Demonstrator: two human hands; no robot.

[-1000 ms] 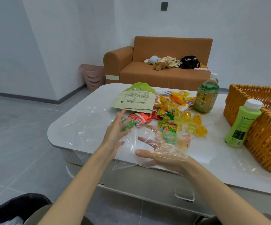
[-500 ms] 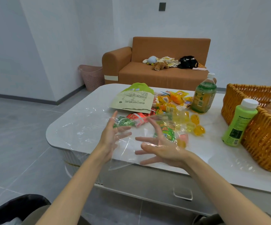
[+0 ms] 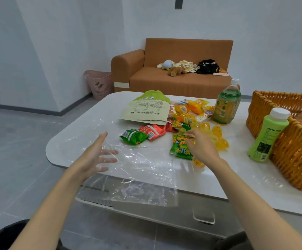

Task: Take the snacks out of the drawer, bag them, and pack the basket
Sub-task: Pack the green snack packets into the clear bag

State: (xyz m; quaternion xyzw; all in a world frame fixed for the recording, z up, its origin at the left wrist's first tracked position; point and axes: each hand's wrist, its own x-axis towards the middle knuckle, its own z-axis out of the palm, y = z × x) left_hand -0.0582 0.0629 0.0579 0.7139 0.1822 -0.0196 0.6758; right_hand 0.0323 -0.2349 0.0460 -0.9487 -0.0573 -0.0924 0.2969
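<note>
Left hand (image 3: 99, 156) spread open against clear bag (image 3: 137, 177) at table (image 3: 236, 179) edge. Right hand (image 3: 203, 147) grips green packet (image 3: 179, 150) beside yellow jellies (image 3: 221, 142).

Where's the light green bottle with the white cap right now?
Head view: the light green bottle stands on the right part of the table, right beside the wicker basket and its near-left outer wall, to the right of the yellow jelly cups.

Both forearms reach forward, left hand (image 3: 99, 156) fingers spread, right hand (image 3: 203, 147) palm down, its grip hidden.
</note>
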